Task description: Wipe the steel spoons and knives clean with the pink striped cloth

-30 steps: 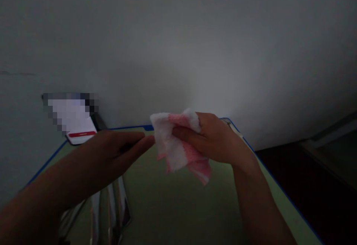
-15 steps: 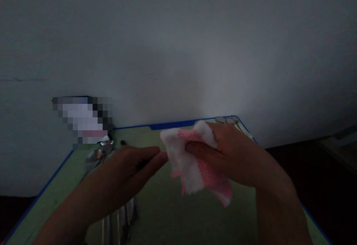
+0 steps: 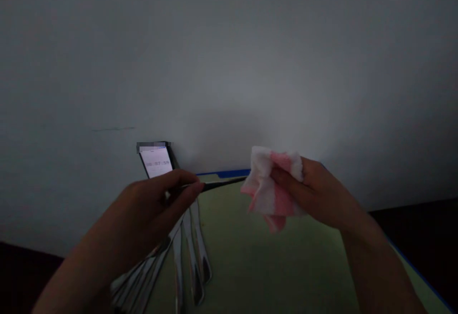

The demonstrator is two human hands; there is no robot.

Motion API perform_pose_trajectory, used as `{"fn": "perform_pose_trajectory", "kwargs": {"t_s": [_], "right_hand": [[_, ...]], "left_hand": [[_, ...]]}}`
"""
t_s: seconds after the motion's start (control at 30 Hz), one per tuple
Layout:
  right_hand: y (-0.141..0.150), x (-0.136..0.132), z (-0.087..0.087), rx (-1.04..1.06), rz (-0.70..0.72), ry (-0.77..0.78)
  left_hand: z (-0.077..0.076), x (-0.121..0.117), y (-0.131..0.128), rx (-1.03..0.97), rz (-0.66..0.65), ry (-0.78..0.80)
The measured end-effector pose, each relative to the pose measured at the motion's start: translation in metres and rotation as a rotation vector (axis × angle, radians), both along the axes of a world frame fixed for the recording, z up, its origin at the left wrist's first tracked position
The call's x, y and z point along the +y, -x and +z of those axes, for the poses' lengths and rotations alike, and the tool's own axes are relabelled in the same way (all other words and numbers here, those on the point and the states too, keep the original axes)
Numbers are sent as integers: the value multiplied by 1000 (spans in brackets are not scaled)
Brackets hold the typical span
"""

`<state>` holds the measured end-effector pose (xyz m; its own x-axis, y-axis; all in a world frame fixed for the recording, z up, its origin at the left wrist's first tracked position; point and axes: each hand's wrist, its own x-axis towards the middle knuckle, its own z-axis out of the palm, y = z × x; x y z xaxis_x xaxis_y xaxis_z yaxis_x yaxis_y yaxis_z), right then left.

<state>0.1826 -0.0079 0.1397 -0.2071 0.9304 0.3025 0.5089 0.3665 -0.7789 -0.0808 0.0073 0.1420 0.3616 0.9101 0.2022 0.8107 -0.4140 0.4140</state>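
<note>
My left hand (image 3: 161, 202) pinches a thin, dark-looking piece of cutlery (image 3: 223, 183) between thumb and fingers. Its far end goes into a pink and white cloth (image 3: 263, 183), so I cannot tell which kind it is. Closed around that cloth is my right hand (image 3: 315, 192), thumb pressed on top of the folds. Below my left hand, several pieces of metal cutlery (image 3: 189, 252) lie fanned out on the green table, their handles toward me and their other ends partly hidden by my hand and forearm.
The green table (image 3: 279, 266) has a blue edge and stands against a pale wall (image 3: 229, 66). A phone (image 3: 157, 161) with a lit timer screen leans at the back left, partly behind my left hand.
The view has swung left, shifting the phone and cutlery rightward. My hands have moved apart, and a length of the cutlery piece now shows between my left fingers and the cloth.
</note>
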Motion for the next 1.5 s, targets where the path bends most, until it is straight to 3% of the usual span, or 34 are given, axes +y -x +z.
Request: {"fn": "perform_pose_trajectory", "kwargs": {"t_s": [0.07, 0.17, 0.3, 0.4, 0.5, 0.57, 0.67, 0.77, 0.93, 1.07, 1.17, 1.3, 1.4, 1.5], "right_hand": [[2, -1, 1, 8, -1, -13], [5, 0, -2, -16, -26, -43], [7, 7, -11, -199, -97, -47], [5, 10, -14, -297, -18, -10], [9, 9, -12, -219, 45, -25], [19, 7, -13, -40, -67, -89], [39, 4, -21, 289, -412, -206], [54, 5, -32, 518, -572, -160], [58, 16, -45, 823, -409, 34], [71, 21, -52, 1012, -255, 155], [80, 25, -55, 1200, -293, 209], [69, 35, -50, 1463, -230, 236], [54, 41, -41, 1546, -83, 182], [43, 42, -35, 1566, -48, 214]], "left_hand": [[2, 0, 1, 16, 9, -31], [0, 1, -6, 21, -87, -25], [-7, 5, -18, 58, -101, -56], [-12, 11, -20, 47, -103, -27], [-13, 16, -17, -50, -110, 33], [-13, 17, -17, -159, -106, 38], [-13, 15, -24, -283, -103, 51], [-13, 8, -35, -303, -107, 99], [-13, 0, -54, -230, -137, 77], [-22, -1, -73, -181, -116, 30], [-32, 0, -82, -140, -94, 4], [-33, 6, -72, -43, -112, 14], [-24, 8, -57, -45, -58, 35], [-17, 6, -48, -45, -81, 47]]}}
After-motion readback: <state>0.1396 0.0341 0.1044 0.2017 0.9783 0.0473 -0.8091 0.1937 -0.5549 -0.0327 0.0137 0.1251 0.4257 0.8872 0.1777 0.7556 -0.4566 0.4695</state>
